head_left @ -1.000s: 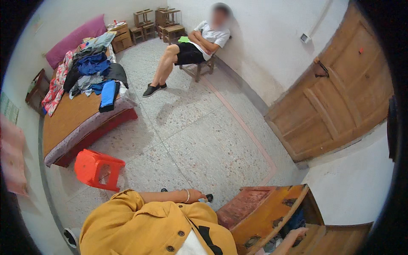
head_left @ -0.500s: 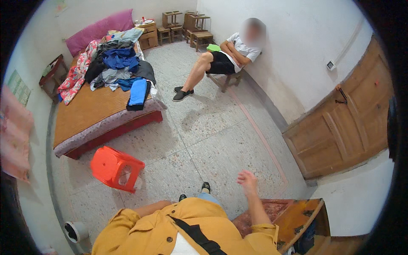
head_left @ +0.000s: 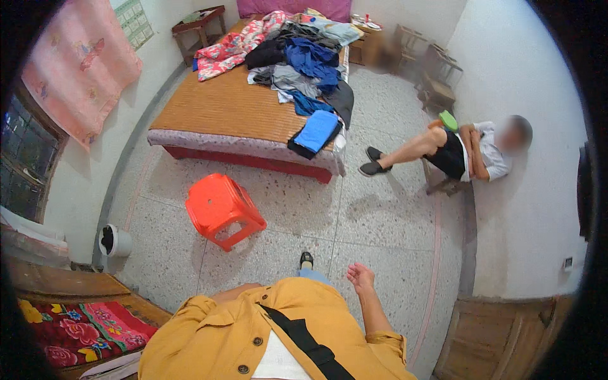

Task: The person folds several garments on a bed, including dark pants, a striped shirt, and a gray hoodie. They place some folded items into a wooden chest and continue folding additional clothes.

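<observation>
My right hand (head_left: 361, 277) hangs in front of me above the speckled floor, its fingers loosely bent and apart, holding and touching nothing. Only a strip of my left forearm (head_left: 235, 293) shows at the front of my yellow jacket (head_left: 209, 335); the left hand itself is hidden. A red plastic stool (head_left: 218, 206) stands ahead to the left, apart from both arms. Beyond it is a bed (head_left: 209, 111) with a woven mat, heaped with clothes (head_left: 310, 63). A folded blue garment (head_left: 318, 131) lies over dark cloth at the bed's near right corner.
A person (head_left: 472, 149) sits with folded arms against the right wall. Wooden stools (head_left: 437, 88) stand behind them. A white bucket (head_left: 117, 242) is by the left wall. Wooden furniture with floral cloth (head_left: 88, 332) is at lower left, a wooden door (head_left: 500, 339) at lower right.
My view has swung left, so the bed, the stool and the seated person appear farther right. The right hand has dropped slightly and still holds nothing.
</observation>
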Available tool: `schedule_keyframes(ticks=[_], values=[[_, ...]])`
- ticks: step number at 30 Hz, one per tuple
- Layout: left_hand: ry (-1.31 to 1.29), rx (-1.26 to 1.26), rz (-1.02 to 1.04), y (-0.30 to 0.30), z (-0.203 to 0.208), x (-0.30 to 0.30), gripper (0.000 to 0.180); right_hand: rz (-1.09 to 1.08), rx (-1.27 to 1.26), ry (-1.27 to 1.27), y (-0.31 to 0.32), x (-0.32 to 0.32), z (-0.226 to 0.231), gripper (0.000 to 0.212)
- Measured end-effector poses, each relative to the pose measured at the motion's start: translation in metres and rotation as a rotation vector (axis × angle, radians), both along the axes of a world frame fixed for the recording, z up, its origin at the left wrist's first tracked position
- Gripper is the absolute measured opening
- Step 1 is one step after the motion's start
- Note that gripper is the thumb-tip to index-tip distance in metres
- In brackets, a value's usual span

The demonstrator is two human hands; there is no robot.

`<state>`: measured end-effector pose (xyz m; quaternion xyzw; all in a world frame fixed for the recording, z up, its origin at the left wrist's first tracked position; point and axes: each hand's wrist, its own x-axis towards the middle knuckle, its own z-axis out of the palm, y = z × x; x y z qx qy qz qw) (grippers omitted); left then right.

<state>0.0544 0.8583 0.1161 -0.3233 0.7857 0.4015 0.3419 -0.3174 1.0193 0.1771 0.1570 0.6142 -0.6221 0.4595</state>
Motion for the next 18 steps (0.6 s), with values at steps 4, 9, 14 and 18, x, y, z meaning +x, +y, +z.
schedule_keyframes(ticks=[4,9,14,18], values=[[0.009,-0.019,0.091,-0.012,0.012,-0.043,0.042,0.121,-0.019,-0.016,-0.063,-0.062,-0.005,0.026],[0.034,-0.022,0.131,-0.033,-0.001,-0.090,0.041,0.299,0.040,-0.004,-0.154,-0.067,0.015,0.020],[0.040,-0.018,0.150,-0.065,0.000,-0.100,0.040,0.496,-0.020,-0.091,-0.230,-0.025,0.000,0.022],[0.035,-0.020,0.150,-0.097,-0.008,-0.098,0.040,0.658,-0.070,-0.190,-0.271,0.015,-0.003,0.024]])
